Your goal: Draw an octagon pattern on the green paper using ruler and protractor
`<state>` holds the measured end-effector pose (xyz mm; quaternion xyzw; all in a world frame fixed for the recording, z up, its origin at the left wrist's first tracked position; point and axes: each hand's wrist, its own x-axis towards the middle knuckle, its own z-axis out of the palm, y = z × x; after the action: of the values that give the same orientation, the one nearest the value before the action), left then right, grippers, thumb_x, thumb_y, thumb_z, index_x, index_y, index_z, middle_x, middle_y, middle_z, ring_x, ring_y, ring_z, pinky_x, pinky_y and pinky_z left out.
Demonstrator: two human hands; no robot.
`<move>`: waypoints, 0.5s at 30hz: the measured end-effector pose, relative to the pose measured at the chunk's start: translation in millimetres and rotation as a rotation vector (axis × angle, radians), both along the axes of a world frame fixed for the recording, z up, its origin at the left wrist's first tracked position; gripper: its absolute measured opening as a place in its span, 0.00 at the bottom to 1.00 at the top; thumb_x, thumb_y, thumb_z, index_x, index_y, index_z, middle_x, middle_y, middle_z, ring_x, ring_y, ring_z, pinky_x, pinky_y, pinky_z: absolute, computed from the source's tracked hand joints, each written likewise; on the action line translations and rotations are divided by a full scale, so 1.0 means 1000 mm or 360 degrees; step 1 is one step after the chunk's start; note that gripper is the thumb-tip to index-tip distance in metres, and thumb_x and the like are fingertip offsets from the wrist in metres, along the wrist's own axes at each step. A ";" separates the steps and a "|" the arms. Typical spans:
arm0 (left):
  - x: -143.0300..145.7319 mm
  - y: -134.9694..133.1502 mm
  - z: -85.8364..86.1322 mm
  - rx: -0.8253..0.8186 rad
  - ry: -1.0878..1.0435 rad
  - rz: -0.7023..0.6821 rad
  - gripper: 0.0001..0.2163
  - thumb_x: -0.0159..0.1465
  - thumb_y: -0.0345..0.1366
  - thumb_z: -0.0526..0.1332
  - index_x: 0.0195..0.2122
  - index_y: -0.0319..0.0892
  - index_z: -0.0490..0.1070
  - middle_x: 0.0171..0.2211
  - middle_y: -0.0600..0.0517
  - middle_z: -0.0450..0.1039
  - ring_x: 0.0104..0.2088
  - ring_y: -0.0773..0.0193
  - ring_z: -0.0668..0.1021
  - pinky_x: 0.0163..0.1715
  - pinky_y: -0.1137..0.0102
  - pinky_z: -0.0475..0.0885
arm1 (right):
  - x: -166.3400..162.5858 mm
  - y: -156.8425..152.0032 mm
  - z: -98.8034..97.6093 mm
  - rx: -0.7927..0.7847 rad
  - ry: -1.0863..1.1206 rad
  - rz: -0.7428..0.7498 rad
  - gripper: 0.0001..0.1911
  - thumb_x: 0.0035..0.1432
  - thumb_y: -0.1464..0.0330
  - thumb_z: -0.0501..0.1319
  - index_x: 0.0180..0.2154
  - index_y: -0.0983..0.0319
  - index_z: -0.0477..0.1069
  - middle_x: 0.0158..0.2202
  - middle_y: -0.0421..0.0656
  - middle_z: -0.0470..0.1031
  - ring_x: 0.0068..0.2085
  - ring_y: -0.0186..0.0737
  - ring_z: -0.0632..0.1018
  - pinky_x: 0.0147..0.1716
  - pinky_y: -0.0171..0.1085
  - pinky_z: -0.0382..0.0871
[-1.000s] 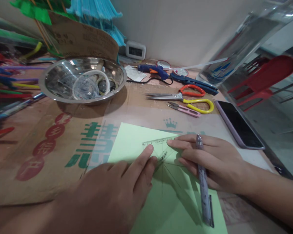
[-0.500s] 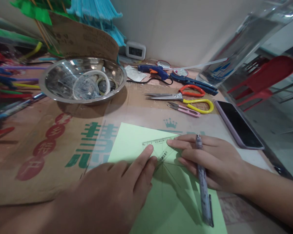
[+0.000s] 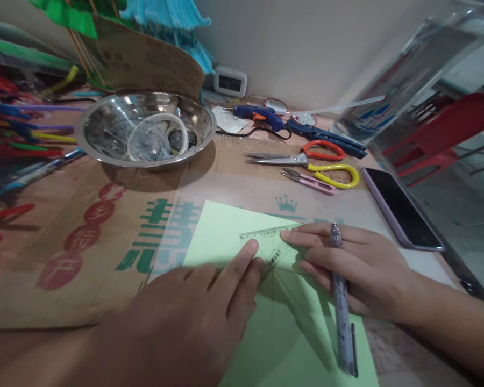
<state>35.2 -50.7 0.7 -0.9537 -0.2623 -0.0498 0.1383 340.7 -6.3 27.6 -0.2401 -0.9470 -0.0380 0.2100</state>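
A sheet of light green paper (image 3: 226,226) lies on the cardboard, with thin lines drawn on it below a clear plastic set square (image 3: 266,235). My left hand (image 3: 201,312) rests palm down at the paper's left side. Its index finger is stretched out and its fingertips press on the set square's left part. My right hand (image 3: 358,263) touches the set square's right end with its fingertips. A patterned grey pen (image 3: 341,306) is tucked between the fingers of that hand, cap end up and pointing toward me. The fingers partly hide the set square's outline.
Behind the paper lie scissors (image 3: 282,159), pink thread snips (image 3: 310,181), a blue glue gun (image 3: 262,114) and a steel bowl (image 3: 105,157) of small items. A phone (image 3: 401,207) lies at the right edge, near a large clear bottle (image 3: 399,80). Pipe cleaners (image 3: 28,123) crowd the left.
The whole view has shifted slightly, so things appear a little farther right. Both hands keep the same hold on the set square and pen.
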 end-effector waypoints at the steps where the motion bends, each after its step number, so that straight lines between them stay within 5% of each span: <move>1: 0.000 0.001 0.000 -0.0003 0.0001 0.0009 0.28 0.74 0.26 0.53 0.75 0.33 0.68 0.73 0.34 0.70 0.40 0.55 0.88 0.24 0.62 0.77 | 0.000 0.000 0.000 -0.0006 0.0002 -0.0004 0.06 0.77 0.72 0.60 0.43 0.62 0.75 0.50 0.54 0.91 0.50 0.48 0.91 0.60 0.41 0.87; 15: 0.008 0.007 0.008 -0.0067 -0.0001 0.0088 0.29 0.66 0.25 0.57 0.69 0.40 0.75 0.73 0.36 0.73 0.26 0.59 0.83 0.19 0.63 0.73 | 0.000 0.000 -0.001 -0.0014 0.0025 -0.0004 0.05 0.76 0.71 0.63 0.43 0.62 0.75 0.49 0.54 0.90 0.49 0.49 0.91 0.56 0.42 0.87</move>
<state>43.0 -43.7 8.9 -0.9488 -0.2895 -0.0409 0.1194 340.4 -6.1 26.1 -0.2425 -0.9452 -0.0322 0.2161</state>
